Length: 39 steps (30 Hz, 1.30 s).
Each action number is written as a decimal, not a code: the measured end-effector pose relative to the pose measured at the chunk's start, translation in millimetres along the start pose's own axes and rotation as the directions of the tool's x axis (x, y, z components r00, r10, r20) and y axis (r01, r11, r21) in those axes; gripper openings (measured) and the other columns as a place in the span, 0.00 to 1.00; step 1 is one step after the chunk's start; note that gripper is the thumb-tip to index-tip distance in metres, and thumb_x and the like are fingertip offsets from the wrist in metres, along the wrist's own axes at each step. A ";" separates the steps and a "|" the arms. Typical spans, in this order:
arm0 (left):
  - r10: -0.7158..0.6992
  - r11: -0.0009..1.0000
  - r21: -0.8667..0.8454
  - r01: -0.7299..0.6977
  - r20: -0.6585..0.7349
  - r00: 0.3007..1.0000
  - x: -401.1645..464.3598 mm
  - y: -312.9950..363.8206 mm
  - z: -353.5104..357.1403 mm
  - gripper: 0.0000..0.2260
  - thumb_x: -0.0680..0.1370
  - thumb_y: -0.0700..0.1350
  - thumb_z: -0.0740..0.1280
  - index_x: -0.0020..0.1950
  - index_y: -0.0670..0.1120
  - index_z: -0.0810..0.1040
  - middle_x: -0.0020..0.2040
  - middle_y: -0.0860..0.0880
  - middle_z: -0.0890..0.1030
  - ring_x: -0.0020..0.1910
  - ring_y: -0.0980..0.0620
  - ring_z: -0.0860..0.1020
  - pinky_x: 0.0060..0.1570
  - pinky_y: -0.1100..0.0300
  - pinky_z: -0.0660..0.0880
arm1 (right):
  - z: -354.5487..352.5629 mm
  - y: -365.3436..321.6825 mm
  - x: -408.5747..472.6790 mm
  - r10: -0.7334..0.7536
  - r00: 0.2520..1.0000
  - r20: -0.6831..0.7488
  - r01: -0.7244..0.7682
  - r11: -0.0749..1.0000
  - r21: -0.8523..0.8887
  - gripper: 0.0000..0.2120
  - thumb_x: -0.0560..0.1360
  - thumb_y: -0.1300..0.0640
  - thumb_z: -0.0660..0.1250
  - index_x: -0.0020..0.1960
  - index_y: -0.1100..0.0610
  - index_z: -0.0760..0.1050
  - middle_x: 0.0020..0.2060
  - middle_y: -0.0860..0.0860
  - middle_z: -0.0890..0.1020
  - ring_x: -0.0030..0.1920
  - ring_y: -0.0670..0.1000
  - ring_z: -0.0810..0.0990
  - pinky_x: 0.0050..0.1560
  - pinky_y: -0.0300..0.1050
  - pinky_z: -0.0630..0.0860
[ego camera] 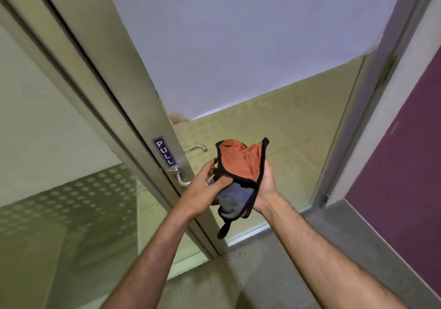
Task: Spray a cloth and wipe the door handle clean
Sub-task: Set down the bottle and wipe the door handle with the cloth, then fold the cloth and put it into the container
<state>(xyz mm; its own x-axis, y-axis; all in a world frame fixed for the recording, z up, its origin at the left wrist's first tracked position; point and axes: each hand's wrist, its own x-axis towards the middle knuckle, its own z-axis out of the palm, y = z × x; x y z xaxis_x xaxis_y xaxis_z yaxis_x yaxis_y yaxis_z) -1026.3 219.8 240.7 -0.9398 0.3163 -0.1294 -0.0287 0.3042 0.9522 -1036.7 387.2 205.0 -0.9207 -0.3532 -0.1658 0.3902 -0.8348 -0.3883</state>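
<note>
An orange and grey cloth (241, 163) with a black edge is bunched between my two hands in front of the door. My left hand (202, 189) pinches its grey lower part from the left, thumb on top. My right hand (266, 184) cups it from the right and underneath, fingers hidden behind the fabric. A metal lever door handle (181, 179) sticks out of the door frame just left of my left hand. A second handle (195, 148) shows through the glass on the far side. No spray bottle is in view.
The metal door stile (133, 108) carries a blue PULL sign (165, 151). Glass panels with frosted dots lie to the left (71, 201) and right. A purple wall (410, 153) and a grey frame stand at the right. Grey floor lies below.
</note>
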 end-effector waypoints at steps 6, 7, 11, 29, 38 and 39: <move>0.108 0.926 0.369 -0.078 -0.061 0.992 -69.2 11.2 24.6 0.39 0.60 0.61 0.80 0.67 0.72 0.67 0.66 0.66 0.76 0.67 0.66 0.73 0.65 0.65 0.73 | 9.6 22.6 -13.2 0.129 0.987 -0.093 -0.133 0.990 -0.042 0.35 0.72 0.26 0.63 0.50 0.58 0.86 0.48 0.60 0.86 0.47 0.60 0.86 0.51 0.54 0.82; 0.145 0.879 0.464 -0.109 -0.043 0.988 -77.7 13.2 30.1 0.46 0.59 0.61 0.81 0.72 0.70 0.64 0.71 0.64 0.71 0.72 0.65 0.69 0.70 0.62 0.69 | 9.6 28.4 -17.3 0.171 0.979 -0.114 -0.176 0.984 -0.040 0.35 0.72 0.26 0.63 0.50 0.58 0.86 0.47 0.61 0.86 0.46 0.60 0.85 0.51 0.54 0.81; 0.180 0.755 0.633 -0.170 0.048 0.982 -114.8 16.0 42.1 0.52 0.62 0.55 0.79 0.81 0.58 0.56 0.79 0.56 0.56 0.80 0.61 0.55 0.76 0.64 0.58 | 6.4 44.9 -40.7 0.231 0.964 -0.135 -0.244 0.966 -0.087 0.35 0.74 0.27 0.60 0.45 0.58 0.86 0.41 0.60 0.85 0.41 0.58 0.85 0.45 0.49 0.82; -0.128 0.842 -0.493 -0.221 -0.579 0.805 -285.0 -8.5 141.8 0.14 0.82 0.43 0.64 0.66 0.47 0.80 0.63 0.45 0.84 0.62 0.49 0.82 0.55 0.61 0.79 | -37.0 86.0 -232.1 0.506 0.858 0.090 -0.488 0.857 -0.169 0.47 0.71 0.24 0.62 0.71 0.63 0.74 0.72 0.66 0.72 0.72 0.66 0.71 0.75 0.65 0.63; -0.133 0.878 -0.460 -0.132 -0.500 0.856 -311.2 23.9 204.7 0.41 0.62 0.38 0.73 0.76 0.50 0.70 0.69 0.48 0.80 0.67 0.47 0.79 0.59 0.54 0.77 | -39.7 54.0 -263.0 0.588 0.809 0.005 -0.562 0.775 -0.290 0.24 0.80 0.46 0.62 0.64 0.64 0.81 0.63 0.65 0.80 0.62 0.66 0.81 0.59 0.64 0.79; -0.112 0.901 -0.418 -0.119 -0.488 0.866 -310.9 27.7 215.2 0.41 0.61 0.36 0.71 0.75 0.51 0.71 0.68 0.50 0.81 0.66 0.48 0.80 0.56 0.57 0.78 | -45.3 46.9 -265.1 0.595 0.803 -0.026 -0.577 0.767 -0.280 0.25 0.80 0.44 0.61 0.61 0.64 0.82 0.61 0.65 0.82 0.59 0.66 0.83 0.53 0.63 0.81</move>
<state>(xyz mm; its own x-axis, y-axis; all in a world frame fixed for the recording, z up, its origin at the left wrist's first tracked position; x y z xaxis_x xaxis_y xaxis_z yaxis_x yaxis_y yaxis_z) -661.7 323.2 247.7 -0.9765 -0.1985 -0.0837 -0.0565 -0.1392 0.9887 -774.2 460.8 189.7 -0.5076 -0.7696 -0.3874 0.8309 -0.3183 -0.4563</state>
